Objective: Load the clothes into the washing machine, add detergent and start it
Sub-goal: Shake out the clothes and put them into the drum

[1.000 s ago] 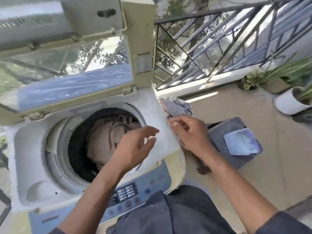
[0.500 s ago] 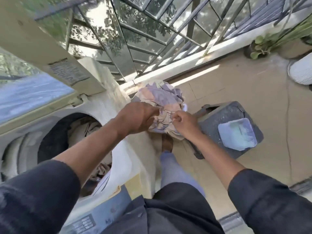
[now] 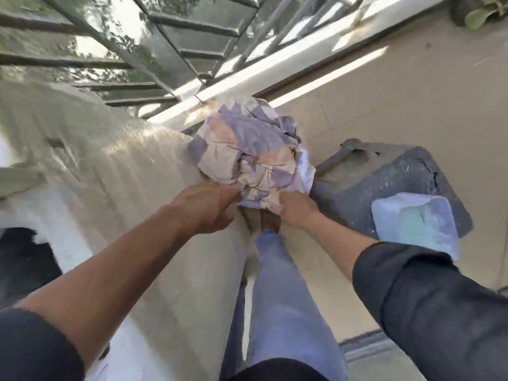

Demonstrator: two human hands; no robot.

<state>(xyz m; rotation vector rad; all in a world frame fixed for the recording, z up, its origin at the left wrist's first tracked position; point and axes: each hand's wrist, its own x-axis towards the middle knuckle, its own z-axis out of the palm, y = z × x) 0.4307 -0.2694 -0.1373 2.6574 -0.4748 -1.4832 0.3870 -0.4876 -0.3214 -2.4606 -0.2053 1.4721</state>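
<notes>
Here both my hands, left [image 3: 211, 207] and right [image 3: 295, 209], clutch the bundle [image 3: 247, 149] underneath; soft, light, floppy.

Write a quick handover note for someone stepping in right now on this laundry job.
Left hand: grips the near edge of the crumpled purple-and-peach cloth bundle.
Right hand: grips the same bundle from the other side.
Bundle sits beside the washing machine, outside the drum; drum opening is at far left.
Open packet of blue-green powder, probably detergent, lies on the grey block.
Done: nothing confirmed here.
Left: lift bundle into drum, add detergent, start.
</notes>
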